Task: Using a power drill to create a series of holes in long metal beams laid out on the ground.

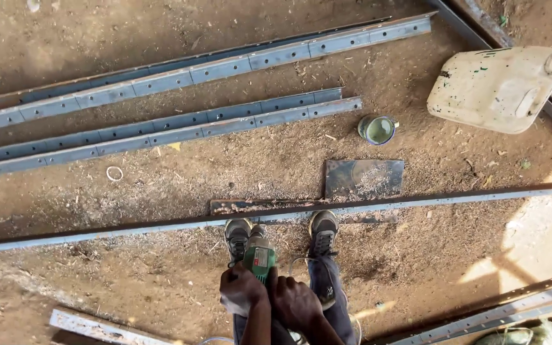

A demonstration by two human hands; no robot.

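Drill (260, 255), green, points straight down and forward from the hands, its long axis running toward the long steel angle bar (416, 202) just beyond the shoes. Left hand (243, 291) and right hand (294, 302) sit together, both clamped on its grip. Ahead and right, a small tin (377, 130) holds greenish liquid; farther right lies a capped white jerrycan (496, 89).

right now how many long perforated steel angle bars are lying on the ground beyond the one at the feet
2: a longer bar farthest from the feet, and a shorter bar just nearer. More bars at the frame's lower corners are cut off.
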